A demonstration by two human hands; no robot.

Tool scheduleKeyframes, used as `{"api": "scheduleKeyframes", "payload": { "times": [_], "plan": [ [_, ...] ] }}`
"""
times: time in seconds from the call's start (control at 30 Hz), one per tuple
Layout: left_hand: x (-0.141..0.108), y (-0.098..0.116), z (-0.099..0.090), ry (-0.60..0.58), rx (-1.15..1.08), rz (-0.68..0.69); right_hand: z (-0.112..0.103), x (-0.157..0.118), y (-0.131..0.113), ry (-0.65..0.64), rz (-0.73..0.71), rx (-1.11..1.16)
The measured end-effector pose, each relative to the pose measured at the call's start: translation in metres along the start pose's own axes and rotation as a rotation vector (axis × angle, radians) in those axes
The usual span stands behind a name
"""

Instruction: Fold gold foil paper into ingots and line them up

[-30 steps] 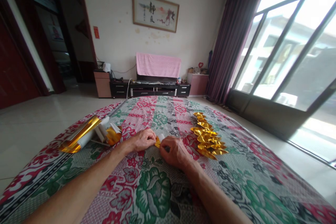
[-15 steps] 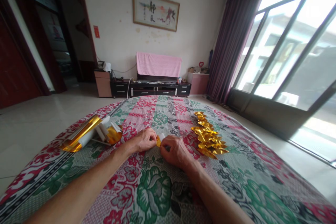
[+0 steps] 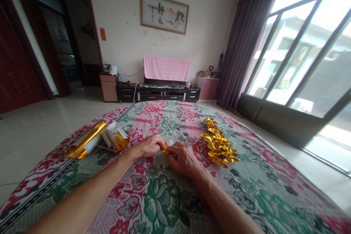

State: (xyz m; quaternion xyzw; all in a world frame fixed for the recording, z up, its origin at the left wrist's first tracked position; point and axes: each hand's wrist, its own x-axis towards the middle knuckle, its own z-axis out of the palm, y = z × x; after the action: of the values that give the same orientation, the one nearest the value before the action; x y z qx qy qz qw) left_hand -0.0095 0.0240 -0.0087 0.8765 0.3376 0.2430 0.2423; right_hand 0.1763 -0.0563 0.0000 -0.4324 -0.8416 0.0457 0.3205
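Note:
Between my two hands, low over the flowered tablecloth (image 3: 161, 201), is a small piece of gold foil paper (image 3: 165, 147) with a white part behind it. My left hand (image 3: 150, 146) pinches its left side with thumb and forefinger. From the right, my right hand (image 3: 182, 157) has its fingers closed on the same paper and hides much of it. Several folded gold paper ingots (image 3: 219, 142) lie in a staggered row to the right of my right hand. Left of my left hand rests a stack of gold and white foil sheets (image 3: 89, 140), partly curled.
More loose gold and white paper (image 3: 120, 140) lies beside the stack. Beyond the table's far edge stands a low black cabinet (image 3: 167, 94) carrying a screen under a pink towel (image 3: 166, 67). Purple curtains (image 3: 244, 44) and large windows are on the right.
My right fingers have stretched and shifted slightly toward my left fingertips on the gold paper. The whole view has moved slightly; the ingots and the stack stay in place.

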Motion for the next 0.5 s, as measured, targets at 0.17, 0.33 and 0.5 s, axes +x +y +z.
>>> {"api": "scheduleKeyframes", "payload": {
  "times": [0.17, 0.33, 0.5],
  "plan": [
    [0.0004, -0.0006, -0.0011, -0.028, 0.016, 0.002, -0.0013, -0.0001, -0.0027, -0.044, 0.003, -0.015],
    [0.0006, -0.0032, -0.0004, -0.025, 0.019, -0.006, 0.0030, 0.0002, -0.0010, -0.034, 0.033, -0.004],
    [0.0007, 0.0000, -0.0016, -0.033, 0.012, -0.001, 0.0036, -0.0027, 0.0005, -0.041, 0.008, -0.033]
  ]
}}
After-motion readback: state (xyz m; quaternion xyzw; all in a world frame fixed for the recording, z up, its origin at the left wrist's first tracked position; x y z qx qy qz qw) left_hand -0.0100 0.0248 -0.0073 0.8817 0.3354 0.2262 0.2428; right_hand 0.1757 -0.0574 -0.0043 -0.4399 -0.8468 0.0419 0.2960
